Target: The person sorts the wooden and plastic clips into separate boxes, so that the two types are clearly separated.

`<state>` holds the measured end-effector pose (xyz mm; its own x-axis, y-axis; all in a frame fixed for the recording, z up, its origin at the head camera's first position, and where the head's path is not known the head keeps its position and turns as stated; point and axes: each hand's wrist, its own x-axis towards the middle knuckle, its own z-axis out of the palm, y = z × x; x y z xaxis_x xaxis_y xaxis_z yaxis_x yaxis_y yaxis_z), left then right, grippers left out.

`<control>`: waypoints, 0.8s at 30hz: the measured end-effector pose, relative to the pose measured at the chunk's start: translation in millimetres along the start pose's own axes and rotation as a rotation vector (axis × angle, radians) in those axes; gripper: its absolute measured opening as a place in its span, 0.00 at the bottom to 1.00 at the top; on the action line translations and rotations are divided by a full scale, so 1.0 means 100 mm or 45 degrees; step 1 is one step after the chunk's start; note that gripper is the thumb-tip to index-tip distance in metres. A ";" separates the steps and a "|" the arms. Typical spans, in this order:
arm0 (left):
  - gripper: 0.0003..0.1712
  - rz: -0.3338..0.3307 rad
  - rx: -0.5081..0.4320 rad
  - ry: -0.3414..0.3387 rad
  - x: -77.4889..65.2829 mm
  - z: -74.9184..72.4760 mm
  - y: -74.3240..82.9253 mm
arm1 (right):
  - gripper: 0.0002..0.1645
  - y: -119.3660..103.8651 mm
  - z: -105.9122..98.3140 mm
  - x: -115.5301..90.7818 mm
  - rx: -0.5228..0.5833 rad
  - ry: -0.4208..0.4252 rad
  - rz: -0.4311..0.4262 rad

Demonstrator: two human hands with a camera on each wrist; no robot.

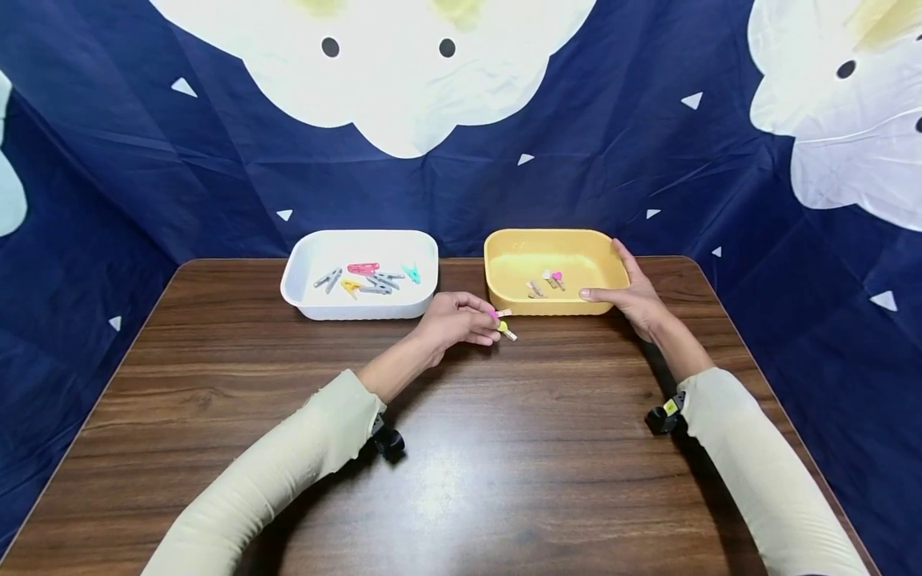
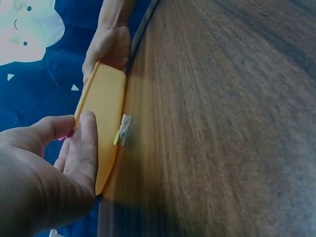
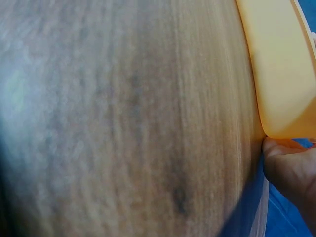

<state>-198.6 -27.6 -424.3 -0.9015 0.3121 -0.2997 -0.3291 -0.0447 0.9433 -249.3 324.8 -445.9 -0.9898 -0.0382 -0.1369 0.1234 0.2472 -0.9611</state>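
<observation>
My left hand point(image 1: 461, 322) pinches a small wooden clothespin with a pink top point(image 1: 503, 313) between thumb and fingers, by the near left corner of the yellow basin point(image 1: 519, 306). A second small clothespin, yellow-topped point(image 1: 510, 334), lies on the table just below those fingertips; the left wrist view shows this clothespin point(image 2: 125, 131) close to the basin's front wall. With the thumb over the front rim and fingers along the right end, my right hand point(image 1: 634, 296) grips the basin. Inside it lie several little wooden clothespins point(image 1: 553, 280), some with pink or white heart tops.
To the left stands a white basin point(image 1: 288, 292) with several larger plastic clothespins point(image 1: 363, 269) in red, grey, yellow and teal. Both basins sit at the back of the brown wooden table point(image 1: 461, 448). Behind them hangs a dark blue cloth point(image 1: 461, 192) with white cloud shapes.
</observation>
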 end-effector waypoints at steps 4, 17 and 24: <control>0.07 0.005 0.002 -0.003 -0.01 0.01 0.04 | 0.78 0.01 0.00 0.00 0.010 -0.002 -0.005; 0.06 0.075 -0.044 -0.017 0.02 0.06 0.21 | 0.78 -0.01 0.00 -0.01 -0.008 0.004 -0.002; 0.07 0.108 -0.046 -0.025 0.05 0.09 0.24 | 0.77 -0.02 0.01 -0.01 -0.020 0.011 -0.008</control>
<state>-209.1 -18.7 -401.7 -0.9211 0.3244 -0.2154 -0.2616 -0.1060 0.9593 -248.0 323.9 -444.2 -0.9912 -0.0314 -0.1288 0.1162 0.2623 -0.9580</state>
